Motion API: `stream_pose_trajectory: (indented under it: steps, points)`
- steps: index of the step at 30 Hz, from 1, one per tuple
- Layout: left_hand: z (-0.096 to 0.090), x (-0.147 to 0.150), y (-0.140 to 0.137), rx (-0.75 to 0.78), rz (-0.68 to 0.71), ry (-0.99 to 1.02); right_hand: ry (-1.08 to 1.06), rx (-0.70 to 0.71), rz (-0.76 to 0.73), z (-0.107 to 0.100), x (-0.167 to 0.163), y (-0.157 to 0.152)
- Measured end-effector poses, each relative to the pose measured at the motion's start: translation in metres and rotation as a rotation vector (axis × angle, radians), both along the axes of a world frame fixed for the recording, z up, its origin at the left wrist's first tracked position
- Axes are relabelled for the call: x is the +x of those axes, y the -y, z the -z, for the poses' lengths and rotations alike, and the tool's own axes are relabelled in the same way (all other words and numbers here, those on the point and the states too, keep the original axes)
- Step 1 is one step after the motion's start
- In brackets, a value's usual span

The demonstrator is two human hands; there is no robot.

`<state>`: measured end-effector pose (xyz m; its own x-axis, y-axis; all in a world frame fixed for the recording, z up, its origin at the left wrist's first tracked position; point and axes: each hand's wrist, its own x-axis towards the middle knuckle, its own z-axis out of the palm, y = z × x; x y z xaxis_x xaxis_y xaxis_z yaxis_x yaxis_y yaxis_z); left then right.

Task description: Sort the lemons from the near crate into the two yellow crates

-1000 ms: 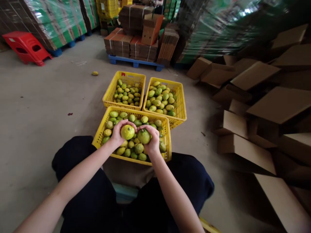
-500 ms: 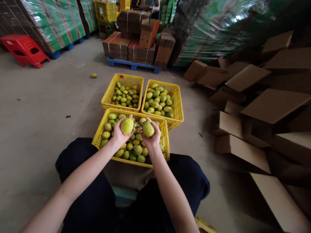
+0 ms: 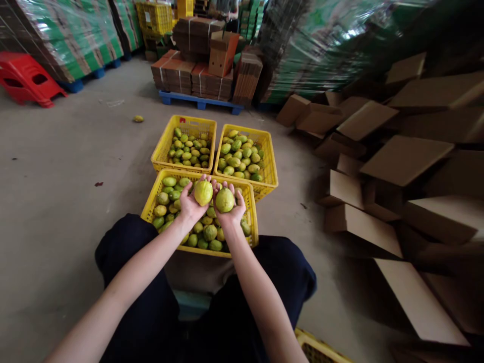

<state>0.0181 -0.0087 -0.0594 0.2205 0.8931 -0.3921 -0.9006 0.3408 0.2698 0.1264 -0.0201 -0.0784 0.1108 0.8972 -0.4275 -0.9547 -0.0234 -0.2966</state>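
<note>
My left hand (image 3: 190, 207), palm up, cradles a yellow lemon (image 3: 203, 193). Close beside it, my right hand (image 3: 231, 216) has its fingers curled around a greener, rounder-looking lemon (image 3: 224, 200). Both hands are above the near yellow crate (image 3: 204, 250), which holds many green and yellow lemons and stands between my knees. Behind it, touching or nearly so, are a back left crate (image 3: 159, 160) and a back right crate (image 3: 273, 169), each with more lemons inside. My hands and forearms hide part of the near crate's fruit.
Empty cardboard boxes (image 3: 406, 159) are heaped on the right. A blue pallet (image 3: 201, 102) carries bundled flat cartons (image 3: 174, 73). At the left stands a red stool (image 3: 28, 78); a single lemon (image 3: 138, 119) lies on the floor. Another yellow crate (image 3: 321, 348) shows at the bottom edge.
My hands have come closer together, with the two lemons now nearly side by side. The lemon in my right hand appears turned. The view has shifted slightly to the right.
</note>
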Motion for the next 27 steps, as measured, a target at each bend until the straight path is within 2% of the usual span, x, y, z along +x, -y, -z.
stream_pose_trajectory:
  steps: [6, 12, 20, 23, 27]
  points:
    - [-0.003, 0.000, 0.000, -0.024, -0.023, 0.019, -0.011, -0.003, 0.010, -0.006, -0.001, 0.001]
    - [-0.004, 0.003, 0.002, -0.069, -0.017, -0.022, 0.052, 0.084, 0.019, -0.006, 0.002, 0.004]
    - [0.000, 0.004, 0.002, -0.082, -0.007, -0.036, -0.007, 0.004, 0.041, -0.016, 0.001, 0.001]
    - [-0.002, -0.009, -0.007, -0.114, -0.053, 0.049, 0.014, -0.045, -0.005, -0.004, 0.000, 0.005]
    - [-0.011, -0.043, -0.025, -0.162, -0.231, 0.100, 0.219, -0.120, -0.256, 0.030, -0.009, 0.023]
